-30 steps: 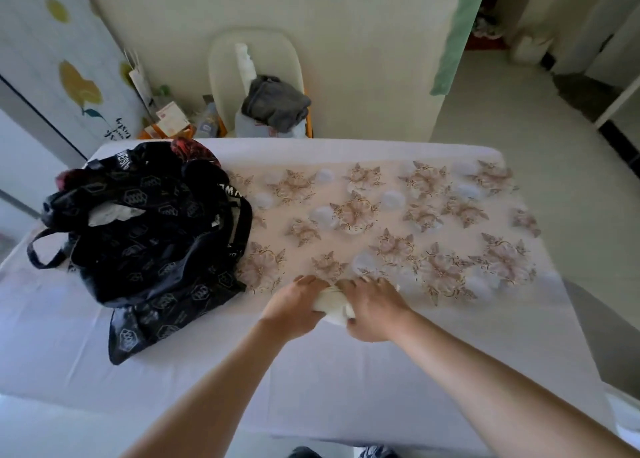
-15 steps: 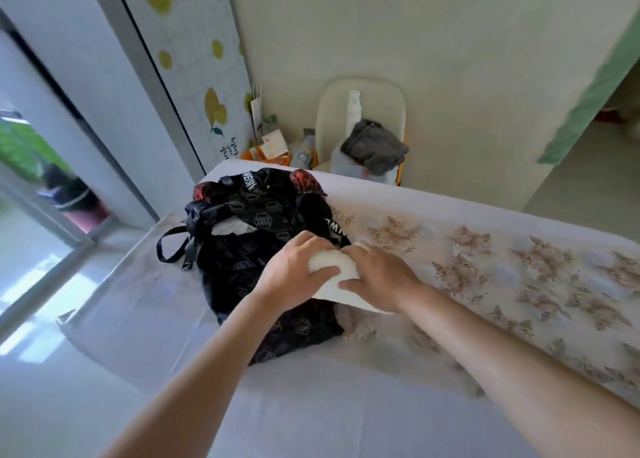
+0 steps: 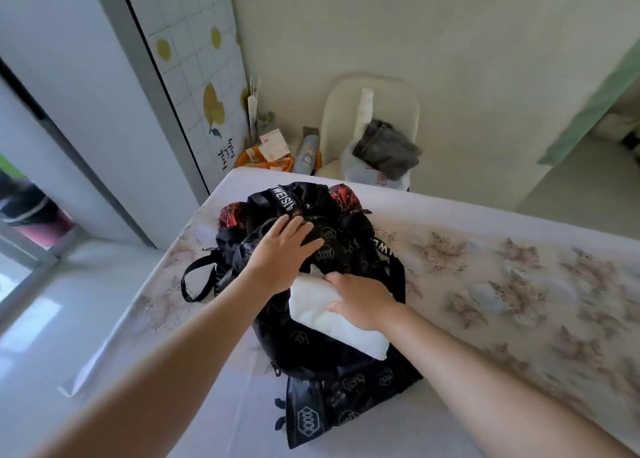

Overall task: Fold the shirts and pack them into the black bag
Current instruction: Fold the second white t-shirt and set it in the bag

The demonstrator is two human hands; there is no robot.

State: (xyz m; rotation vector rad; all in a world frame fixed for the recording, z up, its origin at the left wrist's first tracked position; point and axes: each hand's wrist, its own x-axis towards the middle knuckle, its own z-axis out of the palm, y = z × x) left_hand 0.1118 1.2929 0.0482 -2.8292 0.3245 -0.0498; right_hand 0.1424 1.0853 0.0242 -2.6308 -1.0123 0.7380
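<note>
Packing stage. White folded shirt [image 3: 322, 315] lies on the black bag [image 3: 304, 353], its far end at the bag's opening and most of it not yet inside. The bag sits at the far left corner of the table [image 3: 450, 208]. Right hand [image 3: 363, 301] grips the shirt from above, thumb and fingers bent over it. Left hand [image 3: 280, 253] is flat on the bag's top, fingers straight and spread, holding nothing. No other shirts lie on the table, so this looks like a late or last one. Left to do, likely: push the shirt fully in. Bag contents hidden.
</note>
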